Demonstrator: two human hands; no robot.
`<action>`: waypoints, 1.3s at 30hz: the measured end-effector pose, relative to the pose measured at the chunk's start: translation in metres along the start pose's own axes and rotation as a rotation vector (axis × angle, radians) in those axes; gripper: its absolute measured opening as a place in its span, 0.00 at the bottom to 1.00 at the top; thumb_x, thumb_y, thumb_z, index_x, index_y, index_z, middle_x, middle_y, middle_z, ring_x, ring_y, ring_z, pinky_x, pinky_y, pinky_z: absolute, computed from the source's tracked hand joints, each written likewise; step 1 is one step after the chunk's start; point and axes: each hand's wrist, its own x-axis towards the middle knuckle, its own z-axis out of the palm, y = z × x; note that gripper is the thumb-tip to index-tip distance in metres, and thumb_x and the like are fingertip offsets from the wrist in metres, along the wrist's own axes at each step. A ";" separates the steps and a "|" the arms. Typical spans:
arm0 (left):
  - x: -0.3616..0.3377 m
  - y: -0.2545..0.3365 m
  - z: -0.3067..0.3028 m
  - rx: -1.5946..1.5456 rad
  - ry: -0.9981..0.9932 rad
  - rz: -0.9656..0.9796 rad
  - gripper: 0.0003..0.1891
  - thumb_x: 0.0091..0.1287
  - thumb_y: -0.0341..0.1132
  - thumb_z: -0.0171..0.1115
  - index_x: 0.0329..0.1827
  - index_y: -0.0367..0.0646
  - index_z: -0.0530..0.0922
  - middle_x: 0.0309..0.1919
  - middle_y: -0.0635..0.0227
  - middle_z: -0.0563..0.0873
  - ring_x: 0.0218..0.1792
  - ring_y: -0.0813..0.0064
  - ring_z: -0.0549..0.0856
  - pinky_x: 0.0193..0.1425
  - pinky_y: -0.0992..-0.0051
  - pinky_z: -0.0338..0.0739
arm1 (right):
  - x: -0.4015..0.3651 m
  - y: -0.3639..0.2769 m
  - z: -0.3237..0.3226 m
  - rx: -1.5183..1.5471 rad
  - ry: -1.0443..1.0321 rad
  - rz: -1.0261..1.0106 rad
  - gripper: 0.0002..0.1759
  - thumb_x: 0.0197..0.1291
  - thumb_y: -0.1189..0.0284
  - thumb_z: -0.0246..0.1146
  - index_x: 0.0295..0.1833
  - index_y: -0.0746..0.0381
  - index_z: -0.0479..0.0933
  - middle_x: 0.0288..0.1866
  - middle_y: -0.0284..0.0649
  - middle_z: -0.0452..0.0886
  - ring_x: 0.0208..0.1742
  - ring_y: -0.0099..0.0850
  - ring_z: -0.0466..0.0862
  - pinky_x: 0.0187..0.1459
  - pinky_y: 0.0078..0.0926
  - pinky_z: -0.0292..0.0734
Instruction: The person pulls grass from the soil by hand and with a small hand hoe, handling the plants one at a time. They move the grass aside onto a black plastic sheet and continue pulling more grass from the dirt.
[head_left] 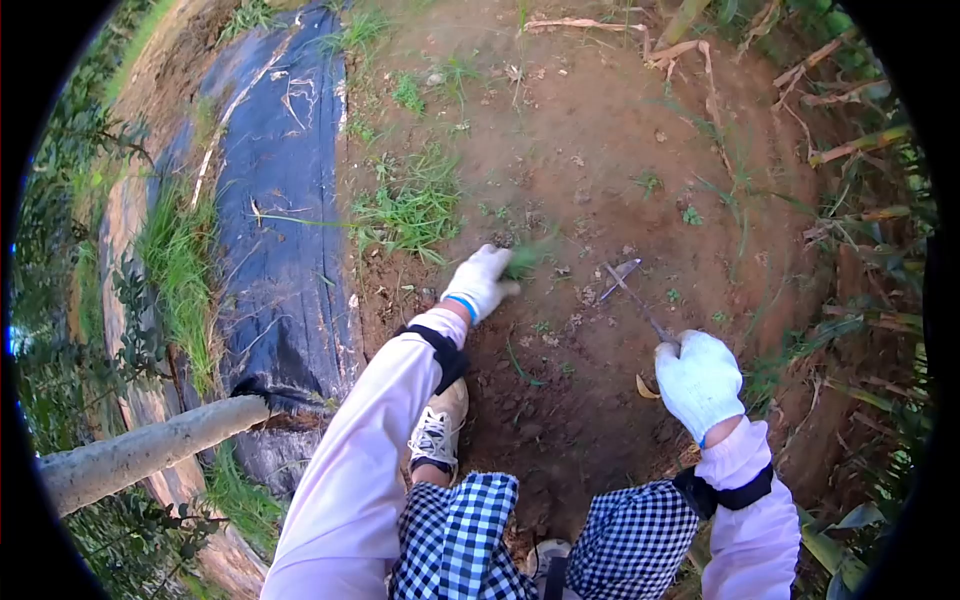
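Observation:
My left hand (pixel 482 283), in a white glove, is over the soil in the middle of the view. A blurred green tuft of grass (pixel 528 259) shows between its fingers and thumb. To the right, my gloved right hand (pixel 698 378) is closed around the handle end of a hand hoe (pixel 640 304). Its thin shaft points up and left, and a narrow metal blade lies crosswise near the tip, close to the ground. The glove hides the handle. Small weeds (pixel 673 296) grow in the brown soil (pixel 590 120) around the blade.
Dark plastic sheeting (pixel 275 190) runs along the left, with a clump of grass (pixel 415 208) at its edge. A pale trunk (pixel 150 455) slants in at lower left. Dry stalks (pixel 860 146) line the right side. My shoe (pixel 438 430) stands below my left hand.

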 end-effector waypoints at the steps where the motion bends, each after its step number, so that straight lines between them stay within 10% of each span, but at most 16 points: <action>1: -0.001 0.009 0.008 0.106 0.057 0.063 0.23 0.56 0.39 0.70 0.56 0.48 0.76 0.50 0.55 0.78 0.55 0.52 0.78 0.59 0.62 0.75 | -0.001 -0.001 -0.001 0.001 -0.010 0.014 0.18 0.59 0.61 0.57 0.31 0.65 0.82 0.26 0.53 0.83 0.32 0.50 0.85 0.39 0.46 0.81; 6: 0.031 0.013 0.028 0.111 -0.007 0.104 0.17 0.57 0.35 0.69 0.49 0.45 0.80 0.41 0.56 0.82 0.49 0.53 0.81 0.55 0.62 0.76 | -0.002 -0.003 0.000 -0.004 0.005 -0.001 0.18 0.59 0.61 0.57 0.31 0.64 0.82 0.26 0.52 0.83 0.31 0.49 0.85 0.38 0.45 0.81; 9: 0.048 0.014 0.025 -0.368 0.422 -0.099 0.14 0.58 0.31 0.67 0.48 0.41 0.80 0.37 0.55 0.83 0.45 0.51 0.81 0.53 0.64 0.76 | -0.004 0.000 0.006 -0.010 0.045 -0.019 0.17 0.58 0.61 0.58 0.29 0.64 0.82 0.24 0.51 0.82 0.28 0.48 0.85 0.35 0.44 0.81; 17: 0.092 0.032 0.032 0.152 0.119 0.137 0.17 0.56 0.35 0.68 0.50 0.49 0.81 0.44 0.58 0.82 0.51 0.51 0.81 0.56 0.61 0.75 | -0.003 -0.006 0.008 -0.071 0.090 -0.052 0.16 0.57 0.61 0.58 0.27 0.63 0.80 0.22 0.49 0.82 0.25 0.45 0.85 0.30 0.43 0.81; 21: 0.087 0.012 0.012 -0.470 0.342 -0.061 0.13 0.58 0.32 0.68 0.47 0.41 0.82 0.41 0.55 0.85 0.47 0.52 0.82 0.57 0.62 0.75 | -0.003 0.005 0.013 -0.056 0.116 -0.083 0.16 0.58 0.61 0.58 0.28 0.63 0.80 0.21 0.49 0.82 0.24 0.45 0.85 0.28 0.42 0.81; 26: 0.060 0.045 -0.005 0.240 -0.116 0.029 0.21 0.58 0.43 0.70 0.51 0.43 0.79 0.48 0.51 0.80 0.56 0.50 0.79 0.58 0.59 0.76 | 0.000 0.002 0.008 -0.087 0.105 -0.116 0.16 0.58 0.62 0.58 0.29 0.64 0.81 0.21 0.48 0.82 0.23 0.44 0.84 0.26 0.42 0.80; 29: 0.070 0.034 0.018 0.340 -0.047 0.108 0.17 0.59 0.41 0.68 0.48 0.43 0.79 0.45 0.54 0.82 0.51 0.49 0.81 0.55 0.58 0.76 | -0.001 -0.002 0.005 -0.090 0.096 -0.107 0.16 0.58 0.62 0.58 0.28 0.64 0.80 0.21 0.48 0.82 0.23 0.43 0.85 0.26 0.41 0.80; 37: 0.013 0.012 -0.002 0.158 -0.295 0.137 0.18 0.57 0.40 0.70 0.46 0.42 0.79 0.47 0.53 0.80 0.53 0.50 0.79 0.56 0.61 0.75 | -0.003 0.006 0.007 -0.015 0.062 -0.031 0.16 0.57 0.62 0.59 0.29 0.64 0.80 0.22 0.50 0.82 0.24 0.46 0.85 0.28 0.43 0.80; 39: -0.015 0.037 0.007 0.045 -0.101 0.213 0.16 0.56 0.37 0.69 0.46 0.44 0.78 0.49 0.53 0.78 0.54 0.49 0.77 0.56 0.59 0.75 | 0.000 0.003 0.006 0.004 0.055 -0.024 0.16 0.57 0.62 0.59 0.29 0.65 0.81 0.22 0.51 0.82 0.25 0.48 0.85 0.30 0.45 0.81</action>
